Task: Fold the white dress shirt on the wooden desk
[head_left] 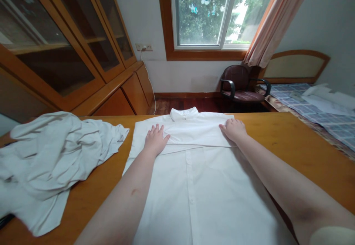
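A white button-up shirt (194, 185) lies flat on the wooden table (299, 152), collar at the far edge, its sleeves folded across the chest. My left hand (155, 139) rests flat on the folded sleeve near the left shoulder, fingers spread. My right hand (233, 129) presses on the right end of the folded part, fingers curled down onto the cloth.
A crumpled heap of white garments (52, 156) lies on the table's left side. Wooden glass-door cabinets (69, 49) line the left wall. Beyond the table stand a dark armchair (241, 84), a window (210, 12) and a bed (318, 104) at right.
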The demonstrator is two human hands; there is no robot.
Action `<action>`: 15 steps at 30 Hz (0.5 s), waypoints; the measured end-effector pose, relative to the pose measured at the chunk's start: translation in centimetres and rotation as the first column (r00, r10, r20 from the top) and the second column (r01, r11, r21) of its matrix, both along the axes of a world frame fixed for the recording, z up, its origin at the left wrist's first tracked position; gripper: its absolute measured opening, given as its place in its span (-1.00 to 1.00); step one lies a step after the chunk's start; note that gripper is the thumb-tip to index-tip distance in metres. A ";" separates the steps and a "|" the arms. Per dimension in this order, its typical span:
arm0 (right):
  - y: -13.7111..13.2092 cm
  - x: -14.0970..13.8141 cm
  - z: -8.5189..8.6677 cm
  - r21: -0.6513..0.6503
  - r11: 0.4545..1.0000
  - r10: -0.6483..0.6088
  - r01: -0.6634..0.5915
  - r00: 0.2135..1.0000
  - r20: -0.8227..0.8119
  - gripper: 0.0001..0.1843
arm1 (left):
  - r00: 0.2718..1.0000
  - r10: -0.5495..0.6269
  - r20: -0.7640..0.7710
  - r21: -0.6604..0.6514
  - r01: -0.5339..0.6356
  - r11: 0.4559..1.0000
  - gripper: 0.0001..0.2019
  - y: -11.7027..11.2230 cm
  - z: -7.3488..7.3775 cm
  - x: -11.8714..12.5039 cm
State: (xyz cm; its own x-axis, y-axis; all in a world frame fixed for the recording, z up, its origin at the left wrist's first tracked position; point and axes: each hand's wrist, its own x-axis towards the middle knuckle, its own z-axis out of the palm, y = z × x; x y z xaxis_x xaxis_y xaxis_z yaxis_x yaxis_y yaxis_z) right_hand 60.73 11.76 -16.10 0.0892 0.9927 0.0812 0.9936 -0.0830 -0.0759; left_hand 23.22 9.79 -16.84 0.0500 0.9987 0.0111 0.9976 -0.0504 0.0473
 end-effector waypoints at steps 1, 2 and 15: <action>0.6 -0.3 0.1 0.030 0.998 0.052 -0.052 0.999 -0.004 -0.32 | 1.000 0.001 -0.004 -0.005 -0.001 1.000 -0.33 0.1 -0.1 0.0; 1.2 -0.6 0.1 0.035 0.992 0.123 -0.122 0.992 -0.018 -0.31 | 1.000 0.000 -0.005 -0.011 0.000 1.000 -0.32 0.1 -0.2 0.0; 4.5 0.9 -1.0 -0.138 0.990 -0.023 0.006 0.992 -0.123 -0.25 | 0.996 0.013 0.089 -0.089 -0.005 0.996 -0.33 0.4 0.1 -0.5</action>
